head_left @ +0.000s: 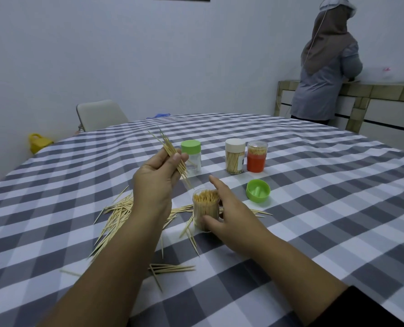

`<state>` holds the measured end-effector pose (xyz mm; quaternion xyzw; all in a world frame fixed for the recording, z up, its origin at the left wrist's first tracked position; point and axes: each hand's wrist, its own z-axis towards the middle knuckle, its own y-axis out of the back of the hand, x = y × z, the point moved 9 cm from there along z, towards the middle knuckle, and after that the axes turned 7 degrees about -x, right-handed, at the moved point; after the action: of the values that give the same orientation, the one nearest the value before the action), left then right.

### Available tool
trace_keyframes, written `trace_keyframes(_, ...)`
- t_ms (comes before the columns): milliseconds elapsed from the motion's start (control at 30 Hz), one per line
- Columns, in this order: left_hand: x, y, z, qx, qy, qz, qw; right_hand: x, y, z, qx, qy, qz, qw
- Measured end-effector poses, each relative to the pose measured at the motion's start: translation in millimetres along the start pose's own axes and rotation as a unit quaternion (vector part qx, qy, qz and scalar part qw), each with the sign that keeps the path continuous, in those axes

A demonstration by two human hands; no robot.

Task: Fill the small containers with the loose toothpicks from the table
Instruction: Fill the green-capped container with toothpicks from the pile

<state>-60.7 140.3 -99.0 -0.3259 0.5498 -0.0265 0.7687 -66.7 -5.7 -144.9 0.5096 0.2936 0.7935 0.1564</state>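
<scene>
Left hand [157, 178] raised above the surface [314, 208], pinching a bundle of toothpicks [172, 153] between thumb and fingers, tips angled down toward the open container [205, 210]. Right hand [229, 208] grasps that clear container, thumb on its near side, index finger stretched out past the rim; it stands upright, packed with toothpicks. Loose toothpicks [118, 215] scattered on the checked cloth left of and around the container, more near the forearms. Green lid [258, 190] lies upside down just right of it. Behind: green-capped container [192, 154], white-capped container [235, 155] and orange container [256, 156], the last two side by side. Another person [326, 67] stands far right at a counter.
</scene>
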Motion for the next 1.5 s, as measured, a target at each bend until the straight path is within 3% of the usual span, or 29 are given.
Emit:
trace_keyframes(667, 43.4, -14.2, -22.4, 0.126, 0.041, 0.276, 0.952, -0.5, 11.9, -1.3, -0.02, -0.009, 0.044, 0.999)
trace_keyframes(800, 44.0, -13.3, -22.6, 0.165, 0.068, 0.294, 0.939, 1.2, 13.4, -1.1, -0.013, -0.015, 0.126, 0.992)
trace_keyframes(933, 38.2, -18.8, -28.4, 0.239, 0.074, 0.345, 0.905, 6.9, 17.3, 0.8, -0.034, 0.007, 0.163, 0.986)
trace_keyframes(1067, 50.2, -19.3, -41.7, 0.33, 0.07, 0.458, 0.822, 10.8, 21.5, 0.9, -0.073, 0.03, 0.135, 0.988)
trace_keyframes(1133, 49.8, -20.0, -40.7, 0.316, 0.032, 0.5, 0.806, 10.6, 26.5, 0.7, -0.1, 0.031, 0.123, 0.987)
trace_keyframes(1367, 41.2, -25.9, -39.9, 0.247, -0.052, 0.491, 0.834, 8.0, 38.9, -0.9, -0.112, 0.01, 0.188, 0.976)
trace_keyframes(1500, 44.7, -24.2, -35.7, 0.264, -0.054, 0.511, 0.817, 5.7, 51.8, 0.4, -0.086, 0.003, 0.105, 0.991)
